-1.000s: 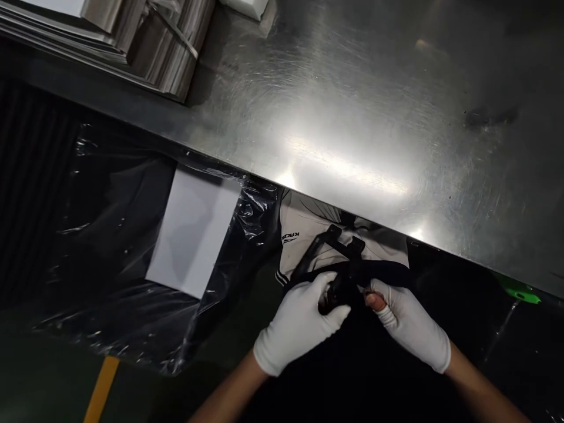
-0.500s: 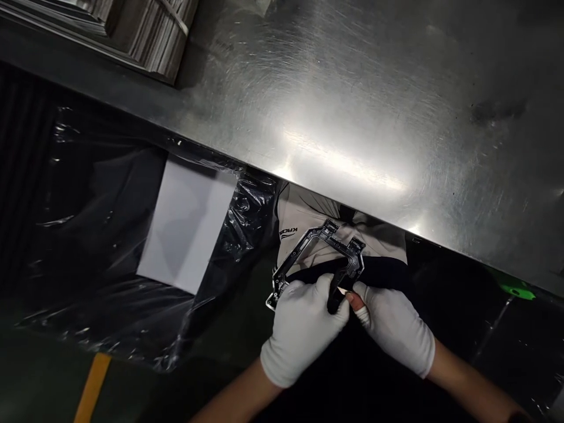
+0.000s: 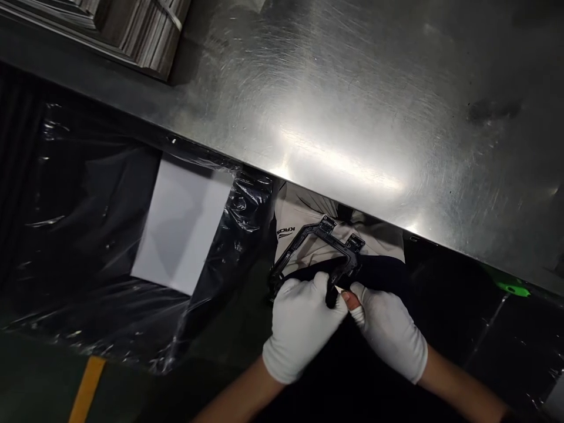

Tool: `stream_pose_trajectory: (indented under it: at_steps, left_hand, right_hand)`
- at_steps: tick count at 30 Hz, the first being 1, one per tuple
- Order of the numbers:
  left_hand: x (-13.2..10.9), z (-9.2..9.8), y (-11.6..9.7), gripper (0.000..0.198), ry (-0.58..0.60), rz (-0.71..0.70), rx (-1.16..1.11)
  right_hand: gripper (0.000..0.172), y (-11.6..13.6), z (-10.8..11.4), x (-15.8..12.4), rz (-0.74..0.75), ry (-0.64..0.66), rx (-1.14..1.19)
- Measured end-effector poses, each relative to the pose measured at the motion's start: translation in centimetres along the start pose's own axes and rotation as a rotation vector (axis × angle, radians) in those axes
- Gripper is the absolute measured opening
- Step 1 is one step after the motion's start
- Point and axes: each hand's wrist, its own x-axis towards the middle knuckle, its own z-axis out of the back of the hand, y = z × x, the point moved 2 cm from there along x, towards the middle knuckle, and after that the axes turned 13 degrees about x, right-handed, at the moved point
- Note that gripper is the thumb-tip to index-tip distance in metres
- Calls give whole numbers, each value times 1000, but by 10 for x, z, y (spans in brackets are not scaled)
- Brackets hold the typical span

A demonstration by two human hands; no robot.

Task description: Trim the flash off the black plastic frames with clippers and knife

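My left hand [image 3: 304, 326] wears a white glove and is closed around the lower part of a black angular frame [image 3: 304, 235]. The frame has bent arms and two small tabs with holes at its top; its lower end is hidden behind the glove. My right hand [image 3: 390, 332], gloved except for the bare thumb, is closed in a pinch close beside the left fingers. A small pale tip [image 3: 338, 289] shows at the right thumb, against the frame's lower right arm; I cannot make out what it is. Both hands are over my lap, below the table edge.
A scratched metal table [image 3: 374, 88] fills the top. On it at upper left sits a strapped stack of flat sheets [image 3: 154, 41]. At left, a white sheet or board [image 3: 180, 223] lies on black plastic wrap [image 3: 101, 235]. A green object [image 3: 513, 288] is at the right.
The frame has tilted in my left hand, so its bright silver edges now look dark. Both hands stay close together in nearly the same place. The view has shifted slightly.
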Motion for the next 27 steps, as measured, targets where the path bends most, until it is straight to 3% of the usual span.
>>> stream_pose_trajectory:
  at_steps: [7,14,19,21,22,25,26,27]
  left_hand:
    - [1,1,-3,25,-9,-7,23]
    - [-1,-1,-5,21,12,31,42]
    - [-3,-8,-1,27,24,64,40]
    - [-4,-5,10,33,147,121,-128]
    - [-4,0,17,37,271,186,-306]
    - [0,29,39,50,686,413,-1113]
    - [6,44,44,52,731,431,-1349]
    - [17,60,48,52,692,412,-1551]
  right_hand:
    - [16,-12,-10,-4,46,-83,91]
    - [67,-22,-13,-6,189,-220,308]
    - [54,-32,9,-11,171,-157,653]
    - [47,-44,23,-17,139,-118,751]
    - [45,-51,32,-21,107,-98,780]
    - [53,-68,67,-38,27,-42,764]
    - [60,-71,82,-45,29,-31,726]
    - [65,-72,97,-50,33,-31,700]
